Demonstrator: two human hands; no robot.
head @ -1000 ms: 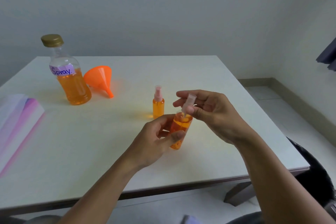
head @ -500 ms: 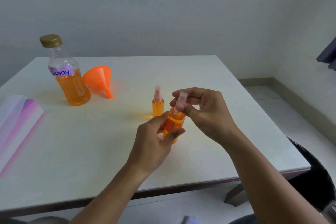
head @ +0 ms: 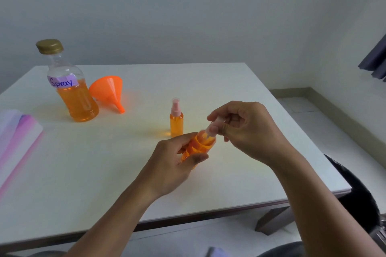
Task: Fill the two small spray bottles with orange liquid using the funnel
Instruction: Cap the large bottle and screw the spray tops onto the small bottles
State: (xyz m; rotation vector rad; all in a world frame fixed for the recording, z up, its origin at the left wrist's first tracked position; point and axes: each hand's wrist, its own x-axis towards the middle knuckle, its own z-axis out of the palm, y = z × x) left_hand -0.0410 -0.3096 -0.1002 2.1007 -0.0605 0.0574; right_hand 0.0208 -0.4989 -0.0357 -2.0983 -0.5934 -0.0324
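Note:
My left hand grips a small spray bottle full of orange liquid, tilted to the right above the table. My right hand pinches its pale pink spray cap at the bottle's neck. A second small spray bottle, also holding orange liquid and capped with a pink sprayer, stands upright just behind my hands. Far left, a large bottle labelled "Spray." with a gold lid is about half full of orange liquid. The orange funnel lies on its side beside it.
The white table has its right edge near my right arm and its front edge below my forearms. A pink and white folded sheet lies at the left edge. A dark chair sits at the lower right.
Both hands have shifted slightly with the bottle, which tilts more to the right now. My right fingers have turned on the spray cap at the neck. Nothing else moved.

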